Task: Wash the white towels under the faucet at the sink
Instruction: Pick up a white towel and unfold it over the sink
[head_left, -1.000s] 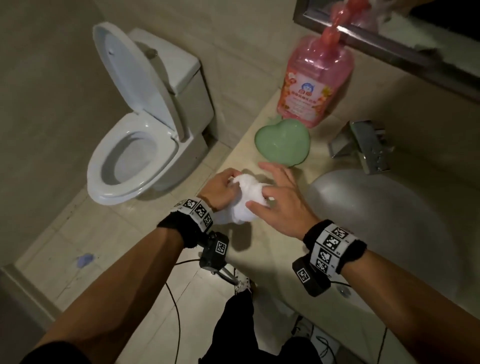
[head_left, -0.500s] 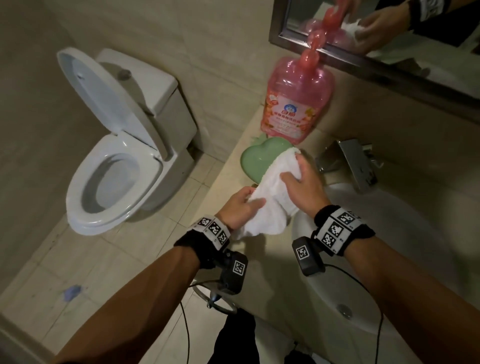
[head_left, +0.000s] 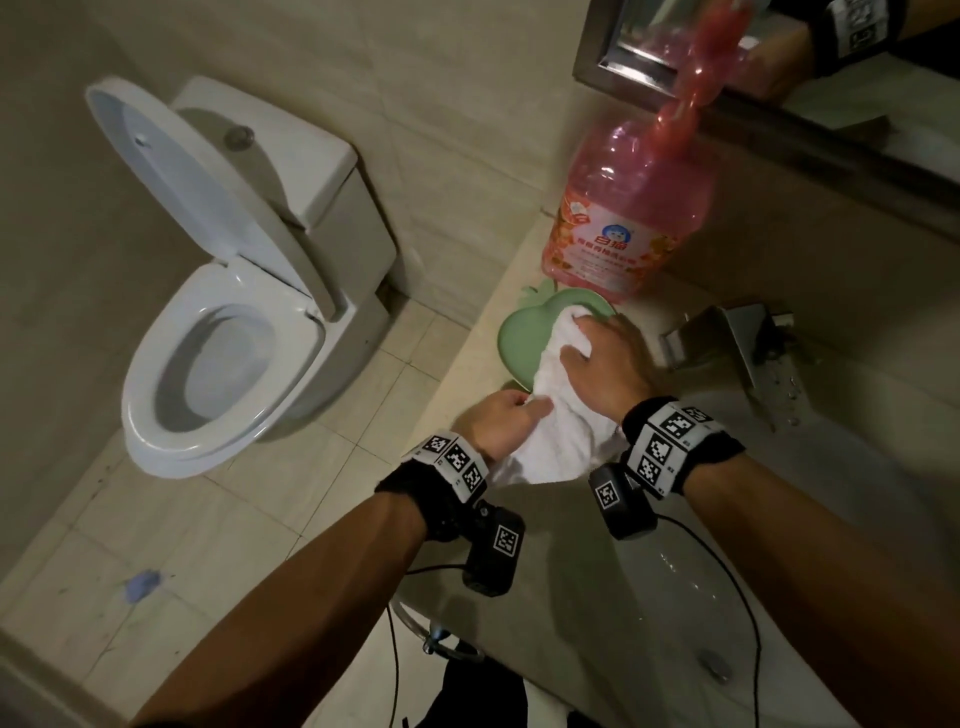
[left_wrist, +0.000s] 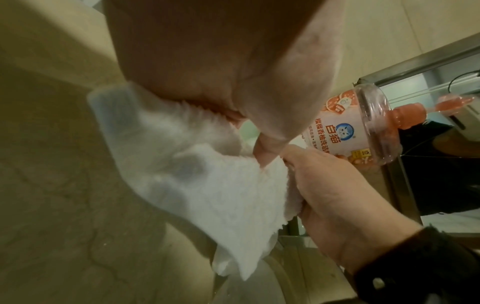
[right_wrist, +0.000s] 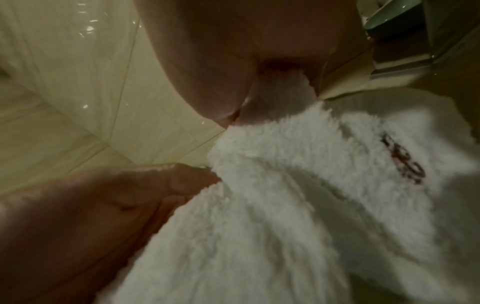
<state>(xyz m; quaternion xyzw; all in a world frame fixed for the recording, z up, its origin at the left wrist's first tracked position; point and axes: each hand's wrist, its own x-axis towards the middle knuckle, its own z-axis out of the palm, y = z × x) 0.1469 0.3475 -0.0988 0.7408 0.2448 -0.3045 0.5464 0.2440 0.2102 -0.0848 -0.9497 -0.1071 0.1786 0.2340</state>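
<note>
A white towel (head_left: 558, 410) hangs stretched between my two hands above the counter, left of the sink basin (head_left: 810, 519). My left hand (head_left: 506, 421) pinches its lower left edge. My right hand (head_left: 605, 364) grips its upper end over a green heart-shaped dish (head_left: 524, 338). The left wrist view shows the towel (left_wrist: 197, 181) held by both hands, and the right wrist view shows the towel (right_wrist: 298, 205) with a dark red mark on it. The chrome faucet (head_left: 748, 343) stands to the right of my right hand, with no water seen running.
A large pink detergent bottle (head_left: 623, 223) stands on the counter behind the dish, under a mirror (head_left: 831, 67). A white toilet (head_left: 234, 291) with its lid up is at the left. A drain (head_left: 714, 665) sits in the basin bottom.
The towel was bunched on the counter between both hands. My right hand has lifted its upper end toward the green dish, so it now hangs stretched out.
</note>
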